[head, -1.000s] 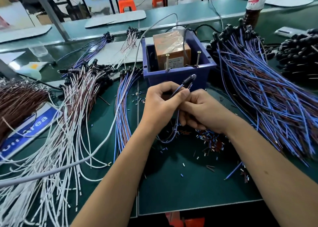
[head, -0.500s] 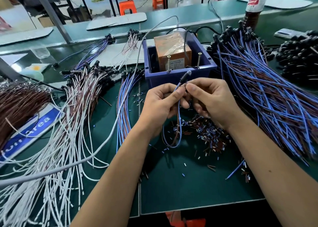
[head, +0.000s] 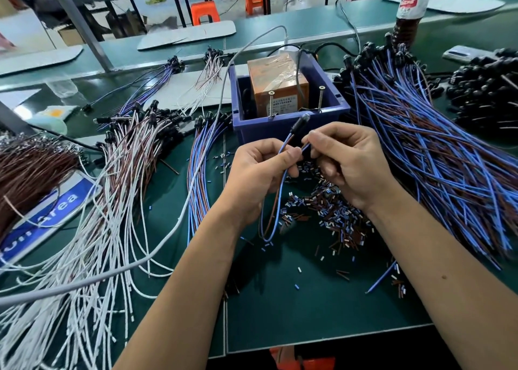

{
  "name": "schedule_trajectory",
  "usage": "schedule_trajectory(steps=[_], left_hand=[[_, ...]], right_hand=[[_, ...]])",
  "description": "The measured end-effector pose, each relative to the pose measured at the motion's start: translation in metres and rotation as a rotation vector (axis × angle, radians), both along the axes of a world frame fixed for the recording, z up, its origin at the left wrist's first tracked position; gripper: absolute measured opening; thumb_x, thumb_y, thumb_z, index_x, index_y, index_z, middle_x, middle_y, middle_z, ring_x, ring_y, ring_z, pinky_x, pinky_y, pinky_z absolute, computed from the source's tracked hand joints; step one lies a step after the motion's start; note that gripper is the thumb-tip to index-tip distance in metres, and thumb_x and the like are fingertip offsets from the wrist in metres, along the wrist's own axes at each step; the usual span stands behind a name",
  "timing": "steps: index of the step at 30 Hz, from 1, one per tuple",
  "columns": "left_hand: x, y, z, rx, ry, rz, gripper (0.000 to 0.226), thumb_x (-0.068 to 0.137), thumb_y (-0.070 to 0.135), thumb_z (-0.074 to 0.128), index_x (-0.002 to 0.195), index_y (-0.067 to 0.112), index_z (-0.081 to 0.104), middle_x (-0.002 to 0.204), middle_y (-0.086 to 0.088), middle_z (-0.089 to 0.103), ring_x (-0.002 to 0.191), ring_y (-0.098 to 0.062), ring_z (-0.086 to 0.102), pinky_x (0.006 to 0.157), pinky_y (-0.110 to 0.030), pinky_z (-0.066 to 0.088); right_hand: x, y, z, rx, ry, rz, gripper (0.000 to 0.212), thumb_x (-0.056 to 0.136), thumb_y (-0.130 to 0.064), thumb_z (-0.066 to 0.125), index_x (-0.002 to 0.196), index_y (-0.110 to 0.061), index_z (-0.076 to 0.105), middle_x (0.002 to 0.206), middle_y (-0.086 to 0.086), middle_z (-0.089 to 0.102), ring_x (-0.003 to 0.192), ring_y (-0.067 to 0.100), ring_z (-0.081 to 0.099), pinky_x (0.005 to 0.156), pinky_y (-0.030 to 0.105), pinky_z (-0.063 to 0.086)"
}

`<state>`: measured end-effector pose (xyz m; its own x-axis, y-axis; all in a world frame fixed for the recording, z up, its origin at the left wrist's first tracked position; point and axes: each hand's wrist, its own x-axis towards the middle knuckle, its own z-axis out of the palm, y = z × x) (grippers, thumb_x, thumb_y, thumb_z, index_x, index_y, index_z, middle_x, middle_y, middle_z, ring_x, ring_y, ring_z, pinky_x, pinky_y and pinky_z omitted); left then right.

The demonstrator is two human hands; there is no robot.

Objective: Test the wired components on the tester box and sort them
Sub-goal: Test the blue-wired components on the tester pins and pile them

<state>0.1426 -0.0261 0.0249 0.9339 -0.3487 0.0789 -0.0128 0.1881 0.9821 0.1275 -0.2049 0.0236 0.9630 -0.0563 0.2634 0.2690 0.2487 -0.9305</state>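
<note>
Blue-and-brown wired component (head: pixel 297 125) is sitting between both hands, just in front of the blue bin (head: pixel 291 130) w/ the orange tester box (head: pixel 277 85) inside. Left hand (head: pixel 259 173) is pinching the leads between thumb & forefinger, wires looping down below it over the green mat (head: pixel 308 313). Right hand (head: pixel 350 165) is pinching the free wire ends, fingers curled. Black head of the component is pointing up toward the bin's front wall, near two upright screws (head: pixel 270 104). Big blue-wire pile (head: pixel 437 156) is lying to the right; white-wire bundle (head: pixel 106 201) & a smaller blue bundle (head: pixel 199 179) to the left. Cut insulation bits (head: pixel 336 218) are littering the mat under the hands.
</note>
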Motion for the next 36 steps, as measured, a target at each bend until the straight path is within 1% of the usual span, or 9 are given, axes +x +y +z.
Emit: schedule_trajectory(steps=[3, 6, 8, 11, 14, 19, 26, 31, 36], left_hand=[[0.0, 0.005, 0.0, -0.01, -0.018, 0.003, 0.017, 0.089, 0.016, 0.07, 0.072, 0.018, 0.072, 0.058, -0.004, 0.062, 0.04, -0.007, 0.031, 0.041, -0.018, 0.018], [0.001, 0.005, 0.0, -0.109, -0.029, 0.104, 0.015, 0.09, 0.016, 0.069, 0.076, 0.014, 0.071, 0.062, -0.004, 0.065, 0.04, -0.005, 0.03, 0.039, -0.014, 0.024], [0.001, 0.002, 0.0, -0.151, -0.07, 0.206, 0.014, 0.092, 0.017, 0.07, 0.079, 0.013, 0.07, 0.066, -0.004, 0.067, 0.047, -0.01, 0.039, 0.046, -0.019, 0.03], [-0.001, -0.003, -0.003, -0.123, -0.196, 0.306, 0.015, 0.094, 0.013, 0.071, 0.079, 0.013, 0.069, 0.068, -0.006, 0.069, 0.058, -0.022, 0.056, 0.057, -0.034, 0.046], [-0.004, -0.007, -0.002, -0.055, -0.283, 0.348, 0.019, 0.097, 0.008, 0.069, 0.078, 0.01, 0.067, 0.068, -0.007, 0.069, 0.057, -0.021, 0.061, 0.057, -0.034, 0.054], [-0.002, -0.008, -0.001, -0.013, -0.306, 0.435, 0.02, 0.097, 0.012, 0.071, 0.078, 0.011, 0.067, 0.071, -0.007, 0.073, 0.064, -0.023, 0.064, 0.063, -0.037, 0.051], [-0.004, -0.014, -0.001, -0.11, -0.246, 0.377, 0.022, 0.098, 0.009, 0.069, 0.076, 0.014, 0.068, 0.074, -0.012, 0.074, 0.063, -0.025, 0.067, 0.062, -0.034, 0.057], [-0.004, -0.012, 0.0, -0.077, -0.309, 0.412, 0.021, 0.099, 0.011, 0.069, 0.078, 0.013, 0.069, 0.077, -0.011, 0.076, 0.066, -0.024, 0.07, 0.063, -0.036, 0.059], [-0.003, -0.009, -0.001, 0.038, -0.424, 0.556, 0.019, 0.1, 0.016, 0.069, 0.081, 0.012, 0.066, 0.073, -0.004, 0.074, 0.061, -0.011, 0.065, 0.064, -0.021, 0.049]], right_hand=[[0.002, -0.01, 0.003, 0.118, 0.011, -0.065, 0.018, 0.099, -0.012, 0.067, 0.083, -0.009, 0.073, 0.065, 0.003, 0.059, 0.036, 0.005, 0.039, 0.031, 0.016, 0.024], [-0.001, -0.01, 0.001, -0.015, 0.019, -0.007, 0.022, 0.09, -0.03, 0.075, 0.078, -0.011, 0.073, 0.059, 0.004, 0.058, 0.033, 0.007, 0.04, 0.032, 0.014, 0.025], [-0.003, 0.0, -0.003, -0.13, 0.047, 0.078, 0.027, 0.087, -0.038, 0.079, 0.076, -0.014, 0.074, 0.059, 0.007, 0.06, 0.034, 0.008, 0.043, 0.032, 0.014, 0.027], [-0.006, 0.014, -0.006, -0.24, 0.062, 0.205, 0.019, 0.093, -0.03, 0.075, 0.079, -0.016, 0.076, 0.06, 0.004, 0.064, 0.036, 0.009, 0.047, 0.033, 0.017, 0.034], [-0.007, 0.018, -0.006, -0.315, 0.057, 0.213, 0.019, 0.095, -0.022, 0.075, 0.077, -0.016, 0.075, 0.05, 0.003, 0.058, 0.033, 0.011, 0.045, 0.033, 0.018, 0.035], [-0.007, 0.014, -0.004, -0.213, 0.06, 0.193, 0.018, 0.097, -0.014, 0.071, 0.08, -0.019, 0.077, 0.066, 0.008, 0.067, 0.039, 0.009, 0.049, 0.033, 0.017, 0.035], [-0.007, 0.019, -0.006, -0.249, 0.054, 0.187, 0.017, 0.095, -0.017, 0.073, 0.08, -0.009, 0.074, 0.057, 0.008, 0.063, 0.037, 0.011, 0.048, 0.033, 0.019, 0.036], [-0.007, 0.018, -0.003, -0.186, 0.047, 0.173, 0.012, 0.089, -0.023, 0.074, 0.082, -0.012, 0.074, 0.066, 0.007, 0.069, 0.038, 0.01, 0.048, 0.033, 0.018, 0.035], [-0.006, 0.017, -0.001, -0.162, 0.034, 0.137, 0.015, 0.091, -0.023, 0.073, 0.085, -0.009, 0.073, 0.069, 0.011, 0.067, 0.039, 0.012, 0.047, 0.034, 0.018, 0.032]])
